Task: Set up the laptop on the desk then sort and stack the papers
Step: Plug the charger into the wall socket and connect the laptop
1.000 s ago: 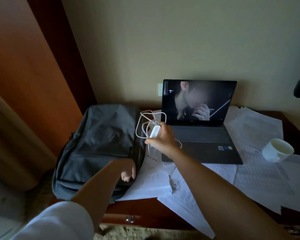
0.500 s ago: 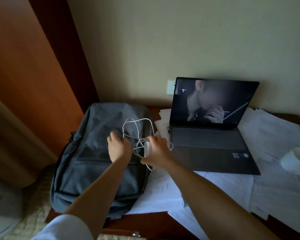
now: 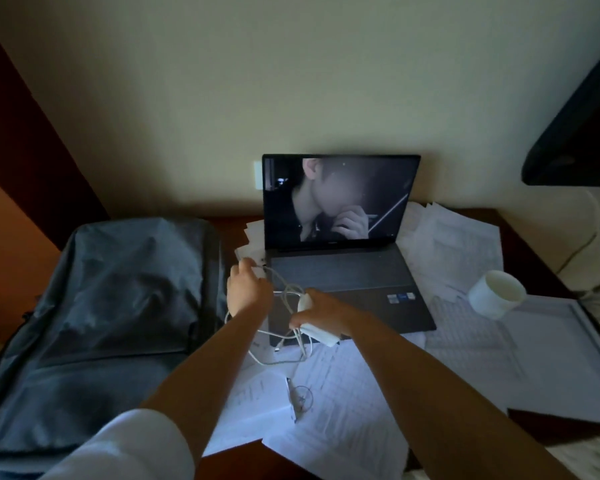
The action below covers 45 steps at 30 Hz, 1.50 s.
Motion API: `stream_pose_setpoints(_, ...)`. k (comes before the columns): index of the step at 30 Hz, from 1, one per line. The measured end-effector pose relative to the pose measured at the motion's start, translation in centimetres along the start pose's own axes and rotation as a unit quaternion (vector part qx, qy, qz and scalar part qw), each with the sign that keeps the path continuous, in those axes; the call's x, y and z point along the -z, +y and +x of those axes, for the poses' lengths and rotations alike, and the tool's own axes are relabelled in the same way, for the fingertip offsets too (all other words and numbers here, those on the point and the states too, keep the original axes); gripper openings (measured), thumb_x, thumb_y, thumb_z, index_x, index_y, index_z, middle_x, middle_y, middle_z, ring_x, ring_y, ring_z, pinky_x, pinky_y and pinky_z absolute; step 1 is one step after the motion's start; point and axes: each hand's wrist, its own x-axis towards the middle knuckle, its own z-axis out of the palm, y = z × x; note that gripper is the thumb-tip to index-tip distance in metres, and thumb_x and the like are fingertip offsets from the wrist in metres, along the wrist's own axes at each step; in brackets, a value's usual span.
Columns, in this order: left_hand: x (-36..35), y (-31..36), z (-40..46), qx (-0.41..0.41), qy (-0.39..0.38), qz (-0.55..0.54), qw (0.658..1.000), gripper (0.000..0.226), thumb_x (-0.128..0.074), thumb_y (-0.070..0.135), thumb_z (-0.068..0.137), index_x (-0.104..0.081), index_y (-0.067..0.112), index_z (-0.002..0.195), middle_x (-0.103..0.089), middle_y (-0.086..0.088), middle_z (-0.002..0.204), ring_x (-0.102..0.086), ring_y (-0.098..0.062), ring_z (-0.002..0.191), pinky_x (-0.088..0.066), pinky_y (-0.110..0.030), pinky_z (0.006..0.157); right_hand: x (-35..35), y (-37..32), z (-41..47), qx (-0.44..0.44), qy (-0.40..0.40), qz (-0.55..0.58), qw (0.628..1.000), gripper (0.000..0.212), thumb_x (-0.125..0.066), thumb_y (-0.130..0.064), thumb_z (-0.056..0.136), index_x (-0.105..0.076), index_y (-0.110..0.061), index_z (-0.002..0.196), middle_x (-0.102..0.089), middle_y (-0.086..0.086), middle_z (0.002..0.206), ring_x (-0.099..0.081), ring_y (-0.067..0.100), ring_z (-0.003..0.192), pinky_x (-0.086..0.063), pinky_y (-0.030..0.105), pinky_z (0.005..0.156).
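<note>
An open grey laptop (image 3: 347,275) stands on the dark wooden desk (image 3: 520,230) against the wall, its dark screen reflecting a person. My left hand (image 3: 246,289) pinches the plug end of a white charger cable (image 3: 284,289) right at the laptop's left edge. My right hand (image 3: 321,315) grips the white charger brick (image 3: 317,334) over the laptop's front left corner, with loops of cable hanging beneath. Loose printed papers (image 3: 343,410) lie scattered around and under the laptop.
A grey backpack (image 3: 111,323) lies flat on the desk's left side. A white cup (image 3: 496,294) lies tipped on papers at the right. Glasses (image 3: 300,398) rest on papers near the front edge. A dark object (image 3: 575,133) juts in at the upper right.
Both hands have moved right from above the backpack to the laptop. My left hand now holds the cable's plug at the laptop's left edge, and the brick hangs over its front corner.
</note>
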Motion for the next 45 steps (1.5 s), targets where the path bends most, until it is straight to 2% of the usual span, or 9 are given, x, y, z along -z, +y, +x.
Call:
stream_pose_setpoints(3, -2.0, 1.2, -0.9, -0.069, 0.03, 0.107, 0.991, 0.043, -0.048, 0.01, 0.084, -0.054, 0.015, 0.126, -0.046, -0.011, 0.133, -0.041, -0.032, 0.12, -0.042, -0.044, 0.097, 2.1, 1.9, -0.4, 0.043, 0.037, -0.154, 0.987, 0.046, -0.073, -0.037, 0.069, -0.059, -0.018, 0.109, -0.061, -0.001, 0.095, -0.06, 0.017, 0.085, -0.043, 0.024, 0.06)
stream_pose_setpoints(6, -3.8, 2.7, -1.8, -0.157, 0.018, 0.17, 0.973, 0.026, -0.043, 0.018, 0.09, -0.066, 0.011, 0.1, -0.06, -0.012, 0.11, -0.053, -0.03, 0.109, -0.044, -0.038, 0.089, 3.7, 4.4, -0.6, 0.044, 0.069, -0.234, 0.969, 0.062, -0.074, -0.044, 0.058, -0.055, -0.022, 0.113, -0.058, 0.001, 0.107, -0.057, 0.02, 0.093, -0.047, 0.03, 0.071)
stream_pose_setpoints(8, -5.0, 3.9, -2.6, -0.129, -0.052, 0.195, 0.971, 0.03, -0.036, 0.024, 0.094, -0.064, 0.012, 0.087, -0.063, -0.011, 0.089, -0.061, -0.029, 0.09, -0.044, -0.034, 0.077, 4.0, 6.0, -0.8, 0.048, 0.068, -0.262, 0.961, 0.074, -0.075, -0.045, 0.056, -0.05, -0.022, 0.122, -0.053, 0.003, 0.113, -0.053, 0.022, 0.1, -0.046, 0.032, 0.077)
stream_pose_setpoints(19, -9.7, 3.8, -6.0, -0.036, -0.185, 0.307, 0.933, 0.023, -0.045, 0.024, 0.089, -0.064, 0.01, 0.09, -0.067, -0.007, 0.089, -0.067, -0.024, 0.083, -0.057, -0.037, 0.076, 0.7, 12.9, -2.1, 0.106, 0.066, -0.274, 0.954, 0.083, -0.084, -0.033, 0.058, -0.043, -0.02, 0.129, -0.039, 0.005, 0.135, -0.045, 0.022, 0.119, -0.048, 0.036, 0.093)
stream_pose_setpoints(27, -9.1, 4.3, -6.3, -0.142, -0.06, 0.264, 0.952, 0.032, -0.038, 0.021, 0.095, -0.046, 0.014, 0.065, -0.049, -0.001, 0.06, -0.043, -0.014, 0.049, -0.031, -0.023, 0.047, -1.5, 14.1, -1.8, 0.111, 0.095, -0.317, 0.937, 0.097, -0.083, -0.044, 0.061, -0.031, -0.022, 0.14, -0.032, 0.005, 0.142, -0.043, 0.025, 0.125, -0.046, 0.039, 0.096)
stream_pose_setpoints(33, -8.4, 3.6, -4.7, -0.252, 0.082, 0.261, 0.928, 0.014, -0.055, 0.016, 0.082, -0.066, 0.008, 0.079, -0.064, -0.008, 0.081, -0.058, -0.028, 0.086, -0.045, -0.036, 0.072, 0.5, 12.5, -1.7, 0.104, 0.042, -0.276, 0.955, 0.093, -0.07, -0.057, 0.073, -0.024, -0.024, 0.148, -0.023, 0.003, 0.152, -0.035, 0.024, 0.135, -0.037, 0.039, 0.104)
stream_pose_setpoints(36, -8.3, 3.4, -3.6, -0.151, 0.045, 0.256, 0.954, 0.041, -0.054, 0.019, 0.084, -0.051, 0.015, 0.124, -0.05, -0.008, 0.126, -0.045, -0.027, 0.117, -0.042, -0.042, 0.097, 1.6, 11.9, -1.1, 0.093, 0.054, -0.23, 0.967, 0.08, -0.054, -0.062, 0.083, -0.026, -0.024, 0.148, -0.035, 0.002, 0.148, -0.041, 0.021, 0.13, -0.038, 0.035, 0.101)
stream_pose_setpoints(40, -8.2, 2.6, -1.9, 0.009, 0.007, 0.126, 0.992, 0.063, -0.053, 0.003, 0.084, -0.031, 0.016, 0.141, -0.033, -0.013, 0.138, -0.044, -0.032, 0.119, -0.048, -0.043, 0.093, 2.4, 11.4, -0.3, 0.108, 0.117, -0.183, 0.97, 0.043, -0.045, -0.043, 0.097, -0.047, -0.018, 0.13, -0.058, 0.001, 0.109, -0.052, 0.009, 0.086, -0.044, 0.025, 0.075)
stream_pose_setpoints(45, -8.0, 2.2, -0.2, 0.129, -0.044, 0.213, 0.967, 0.044, -0.054, 0.031, 0.093, -0.049, 0.006, 0.13, -0.038, -0.019, 0.135, -0.038, -0.035, 0.124, -0.04, -0.042, 0.1, 4.6, 12.5, 2.2, 0.034, 0.256, -0.109, 0.96, 0.045, -0.043, -0.039, 0.098, -0.042, -0.017, 0.137, -0.048, 0.006, 0.134, -0.051, 0.017, 0.118, -0.044, 0.031, 0.096)
